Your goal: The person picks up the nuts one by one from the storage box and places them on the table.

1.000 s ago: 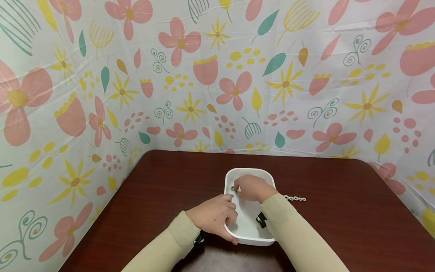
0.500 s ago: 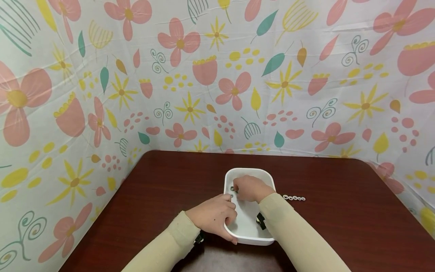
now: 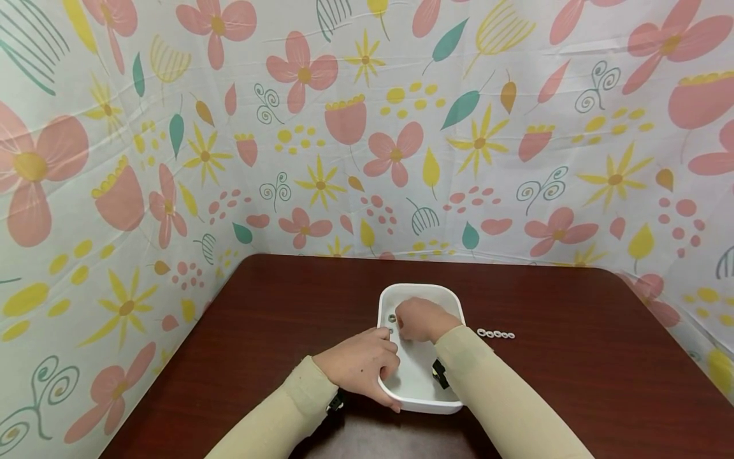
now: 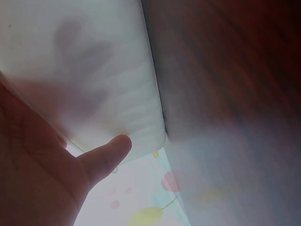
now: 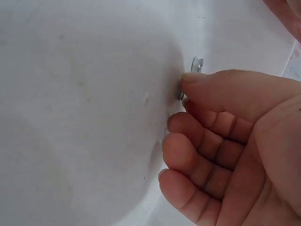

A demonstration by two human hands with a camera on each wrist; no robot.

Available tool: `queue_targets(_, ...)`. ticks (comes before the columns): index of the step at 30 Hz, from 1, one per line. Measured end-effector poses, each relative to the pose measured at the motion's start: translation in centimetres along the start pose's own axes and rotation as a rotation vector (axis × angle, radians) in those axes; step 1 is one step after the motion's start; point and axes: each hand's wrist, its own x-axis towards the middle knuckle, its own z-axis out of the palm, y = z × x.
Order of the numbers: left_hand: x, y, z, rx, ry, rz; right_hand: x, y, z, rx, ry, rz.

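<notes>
A deep white plastic tub [image 3: 421,405] stands on the table. My left hand [image 3: 361,362] grips its left wall, fingers over the rim inside and thumb low on the outside; the left wrist view shows the thumb [image 4: 110,153] against the translucent wall. My right hand [image 3: 423,320] is down inside the tub, near its left wall. In the right wrist view its thumb and forefinger pinch a small dark metal piece [image 5: 180,95], mostly hidden by the thumb, while the other fingers curl. Beside the thumb tip lies a small shiny metal ring [image 5: 197,65], apart from the fingers.
A straight row of several small pale rings [image 3: 496,333] lies on the dark red-brown table [image 3: 573,382], right of the tub. Behind the table hangs a floral cloth [image 3: 344,127]. The right forearm [image 3: 499,389] crosses the tub's right rim.
My right fingers have drawn together over a small piece near the left wall, which showed before and is now covered. The left hand and the tub have stayed put.
</notes>
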Motion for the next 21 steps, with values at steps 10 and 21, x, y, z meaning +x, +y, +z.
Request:
queue_targets(10,0.01,0.01,-0.02,0.011,0.013,0.015,0.26,0.10,0.12,-0.011,0.034,0.045)
queue_targets(21,-0.03,0.03,-0.11,0.018,0.034,0.036,0.17,0.15,-0.03,-0.016,0.066,0.108)
